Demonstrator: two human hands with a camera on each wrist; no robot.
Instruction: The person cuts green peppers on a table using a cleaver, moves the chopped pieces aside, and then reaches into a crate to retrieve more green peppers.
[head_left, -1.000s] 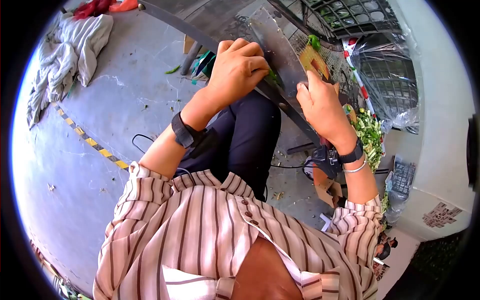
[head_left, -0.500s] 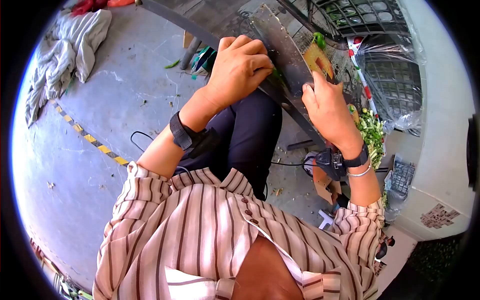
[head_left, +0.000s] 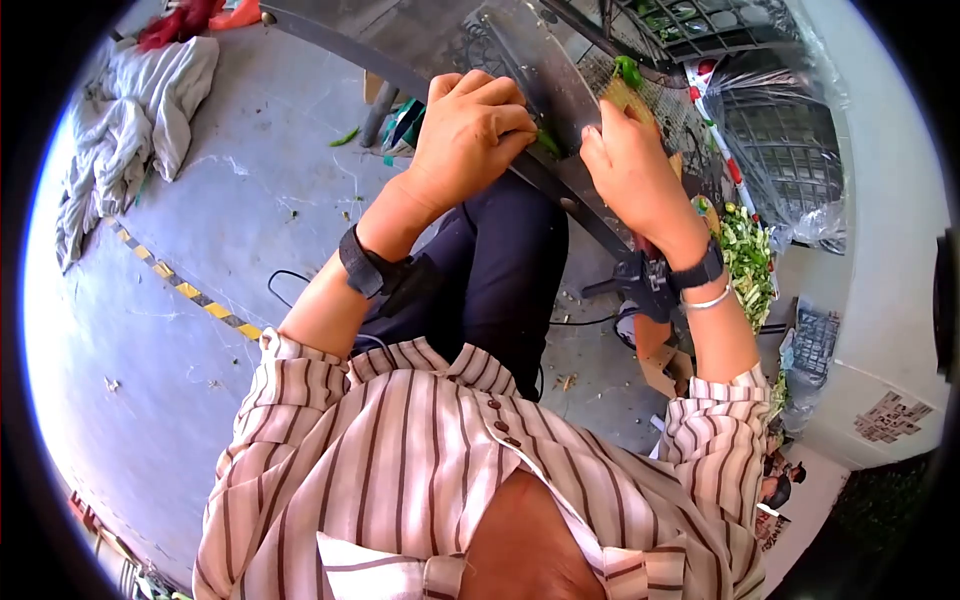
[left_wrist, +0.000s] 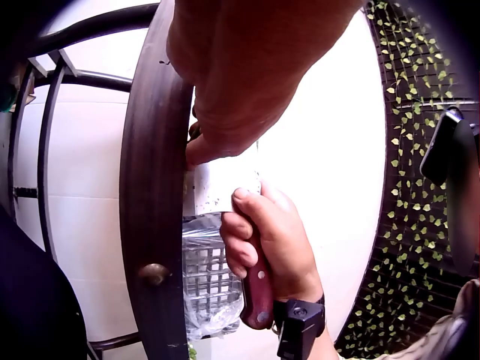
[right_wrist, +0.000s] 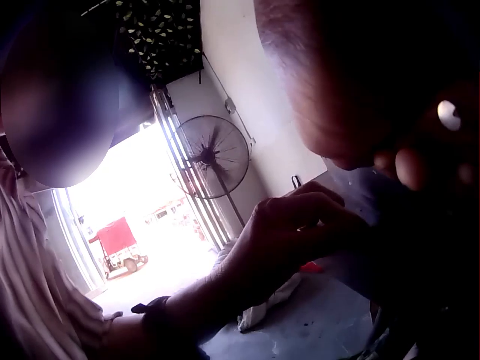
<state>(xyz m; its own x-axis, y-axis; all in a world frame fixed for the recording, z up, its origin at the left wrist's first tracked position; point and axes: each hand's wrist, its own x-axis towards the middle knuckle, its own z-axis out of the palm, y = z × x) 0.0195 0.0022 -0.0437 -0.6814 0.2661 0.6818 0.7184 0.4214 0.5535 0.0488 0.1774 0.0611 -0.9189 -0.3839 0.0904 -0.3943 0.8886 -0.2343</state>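
My right hand (head_left: pixel 640 175) grips a cleaver by its red-brown riveted handle (left_wrist: pixel 259 294). The broad grey blade (head_left: pixel 548 75) extends from that hand over the dark table, with small bits stuck to it in the left wrist view. Close to the table's near edge, my left hand (head_left: pixel 468 135) has its fingers curled down over a green pepper (head_left: pixel 547 143), mostly hidden behind the fingers and beside the blade. Another green pepper (head_left: pixel 628 70) lies past the blade, near a yellow piece (head_left: pixel 625 98) partly covered by the right hand.
The dark table's raised rim (head_left: pixel 345 50) runs between me and the blade. Chopped green pieces (head_left: pixel 748 265) are heaped at the right, below a plastic-wrapped black crate (head_left: pixel 780 150). A cardboard box (head_left: pixel 662 365) sits on the floor. Pale cloth (head_left: pixel 140 120) lies at the left.
The right hand and cleaver have shifted a little left and away from me, nearer the left hand. My left hand keeps almost the same place and grip.
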